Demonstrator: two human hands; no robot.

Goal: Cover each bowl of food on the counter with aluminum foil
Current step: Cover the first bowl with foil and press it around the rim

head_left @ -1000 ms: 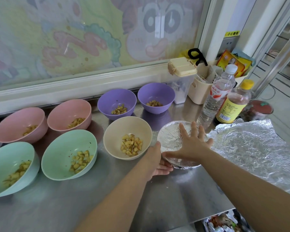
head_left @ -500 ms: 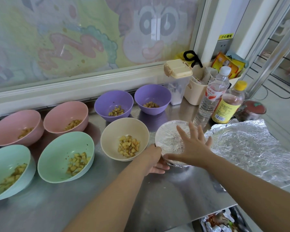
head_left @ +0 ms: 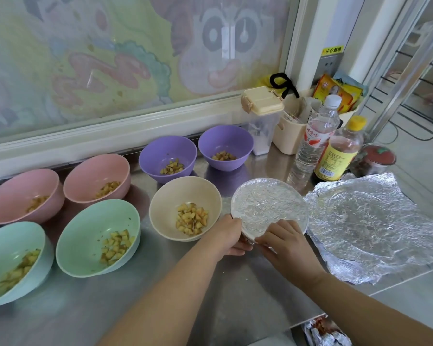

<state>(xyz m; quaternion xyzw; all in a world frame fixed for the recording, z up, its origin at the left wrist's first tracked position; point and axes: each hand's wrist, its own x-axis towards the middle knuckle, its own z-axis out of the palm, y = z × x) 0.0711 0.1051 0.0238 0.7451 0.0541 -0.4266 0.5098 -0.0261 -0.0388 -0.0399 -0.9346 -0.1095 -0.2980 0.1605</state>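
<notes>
In the head view, the foil-covered bowl [head_left: 268,203] sits on the desk [head_left: 210,295], right of the open beige bowl [head_left: 165,203] and just left of the spare foil sheet [head_left: 370,221]. The left hand [head_left: 229,237] cups its near-left side, fingers curled under the rim. The right hand [head_left: 284,243] has bent fingers pinching the foil at the near rim. Pulling too hard there could probably tear the thin foil or tip the bowl. Seven bowls are uncovered.

Open counter [head_left: 205,308] nearside; bottles [head_left: 313,146] close behind
</notes>
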